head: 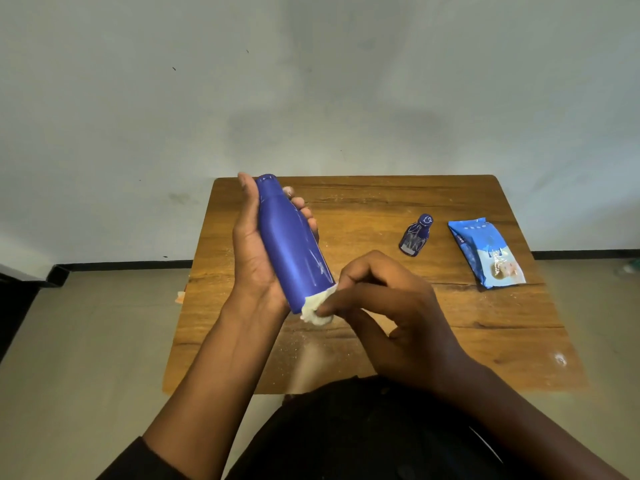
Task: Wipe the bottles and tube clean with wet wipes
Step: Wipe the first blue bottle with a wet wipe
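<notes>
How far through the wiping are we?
Nothing clearly finished. In hand: left hand holds the large blue bottle; right hand rubs a wipe on its base. Left: the small bottle beside the wipes pack. No tube visible.

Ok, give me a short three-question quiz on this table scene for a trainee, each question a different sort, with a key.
1. True or false: the left hand holds the big blue bottle up off the table.
2. Multiple choice: the wet wipe in the right hand touches the big bottle at its A) cap, B) middle, C) bottom end.
3. Fill in: the small blue bottle stands on the table just left of the ____.

Key: 1 true; 2 C; 3 pack of wipes.
</notes>
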### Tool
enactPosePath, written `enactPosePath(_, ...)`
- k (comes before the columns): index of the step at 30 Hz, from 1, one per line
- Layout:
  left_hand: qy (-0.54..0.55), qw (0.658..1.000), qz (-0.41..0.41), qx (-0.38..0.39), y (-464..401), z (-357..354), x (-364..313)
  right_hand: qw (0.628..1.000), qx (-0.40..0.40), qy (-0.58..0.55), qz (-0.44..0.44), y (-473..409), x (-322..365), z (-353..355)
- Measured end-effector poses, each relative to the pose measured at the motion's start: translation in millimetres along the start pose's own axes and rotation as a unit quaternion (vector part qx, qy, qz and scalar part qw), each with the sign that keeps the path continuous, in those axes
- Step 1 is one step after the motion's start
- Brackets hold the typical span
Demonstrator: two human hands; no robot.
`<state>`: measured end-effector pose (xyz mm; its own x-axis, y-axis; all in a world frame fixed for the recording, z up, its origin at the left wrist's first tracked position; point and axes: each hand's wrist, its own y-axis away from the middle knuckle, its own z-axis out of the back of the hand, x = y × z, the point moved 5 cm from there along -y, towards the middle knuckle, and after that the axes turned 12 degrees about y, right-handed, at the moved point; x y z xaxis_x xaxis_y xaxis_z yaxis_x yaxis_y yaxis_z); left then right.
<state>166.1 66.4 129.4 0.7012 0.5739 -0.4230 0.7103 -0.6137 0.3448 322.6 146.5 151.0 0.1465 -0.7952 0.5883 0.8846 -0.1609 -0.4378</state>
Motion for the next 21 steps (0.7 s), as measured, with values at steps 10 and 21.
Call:
enactPosePath(10,0.023,0.999,0.030,0.034,8,-16,9,0.994,-0.078,-0.049,-0.054,-23,3,13)
enactPosePath(21,-0.032,0.997,0.045,0.049,19,-26,28,0.992,-0.116,0.006,-0.041,-35,7,18)
